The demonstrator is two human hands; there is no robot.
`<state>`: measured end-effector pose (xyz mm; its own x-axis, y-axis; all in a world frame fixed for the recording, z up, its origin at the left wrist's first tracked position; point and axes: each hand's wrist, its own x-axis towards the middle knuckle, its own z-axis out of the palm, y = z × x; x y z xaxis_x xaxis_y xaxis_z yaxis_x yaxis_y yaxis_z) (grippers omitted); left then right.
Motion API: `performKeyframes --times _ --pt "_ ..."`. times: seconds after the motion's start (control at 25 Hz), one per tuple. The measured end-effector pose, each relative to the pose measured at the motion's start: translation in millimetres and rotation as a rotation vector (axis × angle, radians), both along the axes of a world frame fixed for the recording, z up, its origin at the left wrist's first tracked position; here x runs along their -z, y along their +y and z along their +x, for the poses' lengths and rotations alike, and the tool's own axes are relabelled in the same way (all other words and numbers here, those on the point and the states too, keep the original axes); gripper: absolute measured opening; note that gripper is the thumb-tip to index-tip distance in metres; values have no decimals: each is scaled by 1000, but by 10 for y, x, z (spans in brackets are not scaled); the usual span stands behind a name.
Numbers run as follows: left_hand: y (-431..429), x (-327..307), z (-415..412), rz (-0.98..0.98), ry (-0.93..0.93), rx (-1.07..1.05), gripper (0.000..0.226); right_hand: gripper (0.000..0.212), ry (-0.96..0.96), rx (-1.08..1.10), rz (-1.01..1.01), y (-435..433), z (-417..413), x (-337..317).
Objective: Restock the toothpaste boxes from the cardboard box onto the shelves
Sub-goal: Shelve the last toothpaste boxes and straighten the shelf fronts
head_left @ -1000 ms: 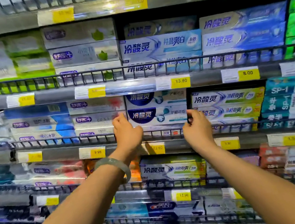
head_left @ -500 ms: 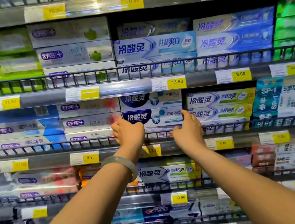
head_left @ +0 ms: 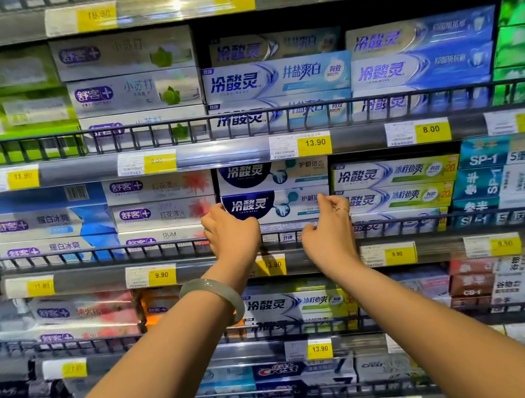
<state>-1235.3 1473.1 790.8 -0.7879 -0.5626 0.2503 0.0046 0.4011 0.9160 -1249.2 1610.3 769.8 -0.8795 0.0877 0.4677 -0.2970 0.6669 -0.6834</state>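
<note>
While hands (head_left: 232, 235) (head_left: 328, 236) grip toothpaste box (head_left: 276, 204), shelf (head_left: 87, 280) packed

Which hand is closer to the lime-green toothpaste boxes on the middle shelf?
Right. The right hand holds the dark-blue box at its right end, just beside the lime-green boxes; the left hand holds its left end, farther away.

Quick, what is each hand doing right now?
Left hand: grips the left end of the toothpaste box.
Right hand: grips the right end of the same box.
</note>
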Motion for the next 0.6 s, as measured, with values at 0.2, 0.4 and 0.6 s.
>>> performKeyframes --times 0.2,0.4,0.6 --pt "41 58 -11 -15 -8 73 55 63 -39 2 103 19 -35 -63" --pt "-29 85 46 7 -27 98 65 61 -53 -13 76 14 0 -73" --pt "-376 197 372 -2 -132 83 66 51 -64 -56 7 -212 120 -5"
